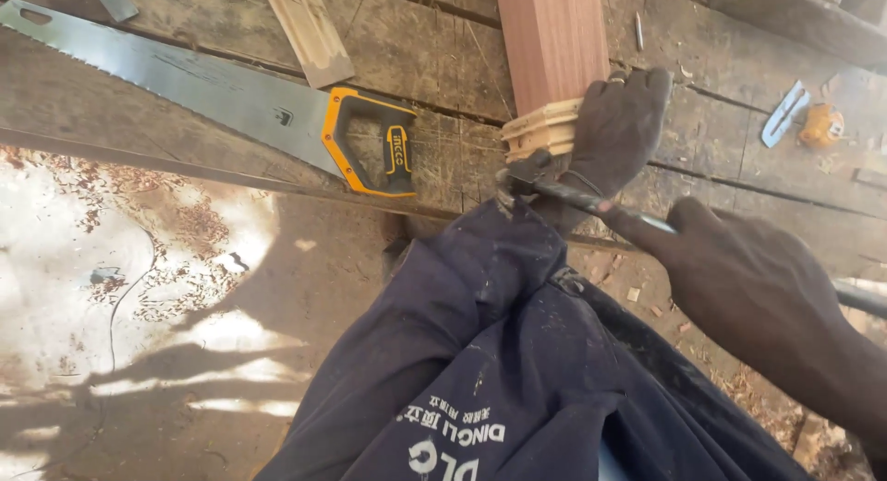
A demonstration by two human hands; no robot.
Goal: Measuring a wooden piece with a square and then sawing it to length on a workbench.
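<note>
Sunlit ground strewn with wood shavings (139,259) fills the lower left, below the edge of a weathered plank table (434,65). On the table lies a handsaw (212,88), its long toothed blade running up toward the left corner and its orange-and-black handle pointing toward the middle. Just beyond it rests a pale strip of grooved moulding (307,28). At centre, a reddish wooden post (552,37) stands out over the table edge, with a short block of pale ribbed trim (540,130) set against its near end. The person's left hand (617,125) clasps the post and trim from the right side, fingers curled around the wood. The right hand (739,268) comes in from the lower right, fingers closed on the handle of a hammer (564,193), whose dark metal head sits just beneath the trim. A dark blue cloth garment (517,370) covers the person's knee in the foreground. Far right on the table lie a small metal blade (785,113) and an orange tape measure (821,125).
</note>
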